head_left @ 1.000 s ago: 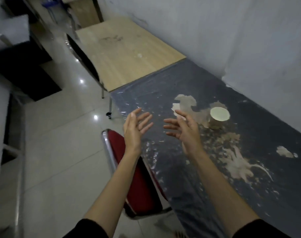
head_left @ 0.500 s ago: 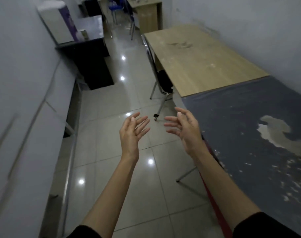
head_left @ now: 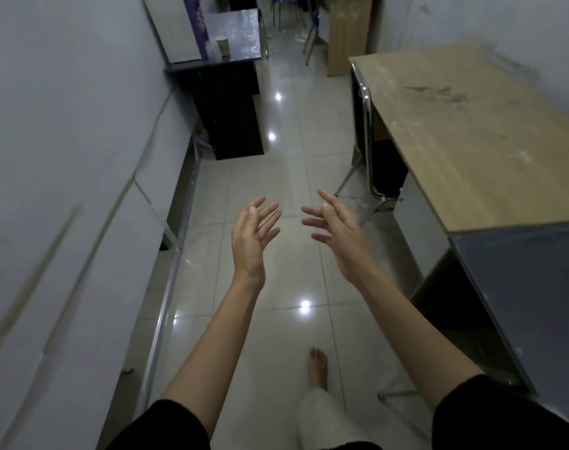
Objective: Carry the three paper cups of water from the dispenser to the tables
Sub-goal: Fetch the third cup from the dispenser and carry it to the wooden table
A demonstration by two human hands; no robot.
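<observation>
Above the bare tiled aisle [head_left: 286,177] between wall and tables, both hands [head_left: 296,235] hover spread, empty.

Dispenser [head_left: 182,26]: far left, top cut off by the upper edge; purple lettering too blurred to read.
Cup [head_left: 223,47]: beside it on the dark stand [head_left: 241,24], too small to show its contents.
Left wall [head_left: 65,190]: smeared by motion blur.
Grey table [head_left: 529,287]: near right, cut by the right edge.
Chairs [head_left: 312,24]: far, tops cut off.
</observation>
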